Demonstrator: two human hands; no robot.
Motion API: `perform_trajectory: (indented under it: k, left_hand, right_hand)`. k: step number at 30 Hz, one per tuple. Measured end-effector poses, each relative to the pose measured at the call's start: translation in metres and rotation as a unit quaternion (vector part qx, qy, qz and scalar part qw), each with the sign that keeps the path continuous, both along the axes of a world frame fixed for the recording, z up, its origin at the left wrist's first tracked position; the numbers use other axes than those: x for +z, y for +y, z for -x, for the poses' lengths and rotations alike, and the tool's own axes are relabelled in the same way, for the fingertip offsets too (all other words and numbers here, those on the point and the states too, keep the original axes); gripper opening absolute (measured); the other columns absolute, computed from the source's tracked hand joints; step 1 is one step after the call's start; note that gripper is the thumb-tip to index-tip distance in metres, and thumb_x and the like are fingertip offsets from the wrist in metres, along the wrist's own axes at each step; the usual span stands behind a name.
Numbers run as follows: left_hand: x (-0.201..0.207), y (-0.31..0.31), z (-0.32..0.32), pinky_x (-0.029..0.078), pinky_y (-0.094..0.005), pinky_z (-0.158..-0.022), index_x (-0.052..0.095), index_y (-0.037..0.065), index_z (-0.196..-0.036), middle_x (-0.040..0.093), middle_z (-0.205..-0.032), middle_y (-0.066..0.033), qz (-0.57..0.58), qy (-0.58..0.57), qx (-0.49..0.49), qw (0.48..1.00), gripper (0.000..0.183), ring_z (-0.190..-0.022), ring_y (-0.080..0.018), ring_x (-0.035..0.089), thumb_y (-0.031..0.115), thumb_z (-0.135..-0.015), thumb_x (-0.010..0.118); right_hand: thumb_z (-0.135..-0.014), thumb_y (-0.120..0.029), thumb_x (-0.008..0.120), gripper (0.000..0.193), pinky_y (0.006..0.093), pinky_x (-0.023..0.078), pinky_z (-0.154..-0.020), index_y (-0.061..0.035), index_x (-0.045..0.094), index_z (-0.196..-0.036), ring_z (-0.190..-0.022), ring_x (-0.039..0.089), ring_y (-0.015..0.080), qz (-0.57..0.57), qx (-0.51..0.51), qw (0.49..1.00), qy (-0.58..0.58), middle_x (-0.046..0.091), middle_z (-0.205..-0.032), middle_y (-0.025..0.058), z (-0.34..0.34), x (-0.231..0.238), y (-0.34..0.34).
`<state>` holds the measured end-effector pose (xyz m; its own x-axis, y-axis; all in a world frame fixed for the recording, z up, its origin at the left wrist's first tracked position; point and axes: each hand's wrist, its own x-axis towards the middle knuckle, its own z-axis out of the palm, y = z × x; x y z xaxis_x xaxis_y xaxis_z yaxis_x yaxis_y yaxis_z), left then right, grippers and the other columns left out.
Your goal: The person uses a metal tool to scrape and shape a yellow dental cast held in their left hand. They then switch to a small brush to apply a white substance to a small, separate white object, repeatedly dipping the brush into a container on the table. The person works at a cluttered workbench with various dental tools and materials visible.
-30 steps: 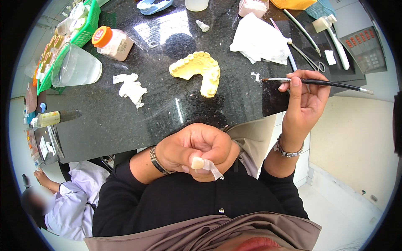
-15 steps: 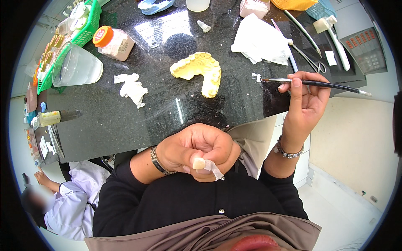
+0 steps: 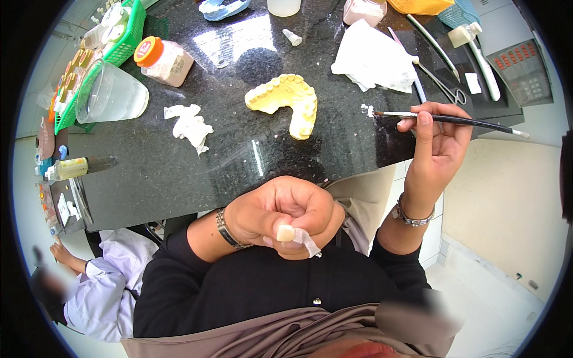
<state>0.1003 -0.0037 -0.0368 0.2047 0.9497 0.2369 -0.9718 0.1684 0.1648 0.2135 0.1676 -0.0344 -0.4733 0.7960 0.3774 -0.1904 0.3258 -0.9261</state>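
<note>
Low in front of my chest, my left hand [image 3: 280, 212] is closed, pinching a small ivory artificial tooth [image 3: 285, 233] at the thumb tip. A whitish strip of tissue [image 3: 307, 243] trails from the same fingers. Out to the right, over the counter's edge, my right hand [image 3: 440, 134] grips a thin black-handled brush [image 3: 450, 119] between thumb and fingers. Its bristles point left, at a small dab of white paste or powder [image 3: 368, 111] on the dark counter. A yellow dental cast [image 3: 285, 100], shaped like an arch of teeth, lies between and beyond my hands.
Crumpled tissue [image 3: 192, 127], a clear water cup [image 3: 113, 92] and an orange-lidded jar [image 3: 162, 61] stand left on the dark counter [image 3: 149, 185]. White cloth [image 3: 375, 56], scissor-like forceps [image 3: 444, 83] and a small hammer [image 3: 482, 62] lie right. Another person [image 3: 110, 286] sits lower left.
</note>
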Motion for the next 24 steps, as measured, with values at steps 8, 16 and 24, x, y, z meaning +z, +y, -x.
perform_trajectory:
  k: [8, 16, 24]
  left_hand:
    - [-0.001, -0.001, 0.0, 0.024, -0.0153, -0.036, 0.042, 0.004, -0.07, 0.04, -0.069, -0.0046, 0.004, -0.009, -0.009, 1.0, 0.03, -0.042, -0.0017, 0.028, 0.027, -0.08, 0.059]
    - [0.006, -0.001, 0.0, 0.026, -0.0172, -0.035, 0.044, 0.009, -0.069, 0.04, -0.068, -0.0014, 0.089, -0.002, 0.038, 0.995, 0.024, -0.042, -0.0026, 0.033, 0.02, -0.077, 0.064]
    - [-0.006, 0.005, -0.007, 0.021, -0.0185, -0.036, 0.041, 0.006, -0.082, 0.039, -0.081, -0.0021, -0.003, 0.063, 0.16, 0.985, 0.016, -0.041, -0.0029, 0.025, 0.019, -0.086, 0.05]
  right_hand:
    - [-0.081, 0.001, 0.05, 0.023, 0.0244, 0.047, -0.06, -0.003, 0.038, -0.1, -0.063, 0.054, 0.016, 0.013, -0.015, 0.996, 0.082, 0.053, -0.084, 0.0141, -0.001, 0.005, -0.014]
    - [-0.076, 0.007, 0.051, 0.036, 0.057, 0.048, -0.067, -0.0051, 0.032, -0.105, -0.068, 0.057, 0.0304, -0.096, 0.178, 0.932, 0.301, 0.041, -0.098, 0.0161, -0.007, 0.021, -0.075]
    - [-0.086, -0.003, 0.039, 0.016, 0.0581, 0.049, -0.072, -0.0073, 0.032, -0.1, -0.062, 0.046, 0.0171, -0.22, 0.156, 0.932, 0.244, 0.034, -0.094, 0.0122, -0.001, 0.014, -0.094]
